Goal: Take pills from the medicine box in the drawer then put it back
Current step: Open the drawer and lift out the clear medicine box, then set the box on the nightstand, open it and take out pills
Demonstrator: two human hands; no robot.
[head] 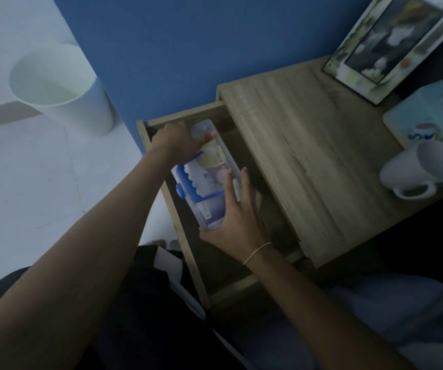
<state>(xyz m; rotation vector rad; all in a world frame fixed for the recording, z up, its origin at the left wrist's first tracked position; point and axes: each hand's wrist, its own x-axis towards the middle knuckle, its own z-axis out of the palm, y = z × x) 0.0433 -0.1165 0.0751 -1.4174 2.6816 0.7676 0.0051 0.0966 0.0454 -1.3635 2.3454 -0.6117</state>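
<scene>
A clear plastic medicine box (209, 174) with a blue handle and blue clasps sits inside the open wooden drawer (185, 236) of a bedside table. Packets show through its lid. My left hand (173, 141) grips the box's far end. My right hand (235, 222) holds its near end, fingers along the right side. The box is tilted slightly, and I cannot tell whether it rests on the drawer's floor. The light is dim.
The wooden tabletop (308, 156) carries a white mug (420, 169) on its side, a light blue box (426, 121) and a framed picture (391, 41). A white waste bin (63, 89) stands on the floor to the left, against a blue wall (188, 49).
</scene>
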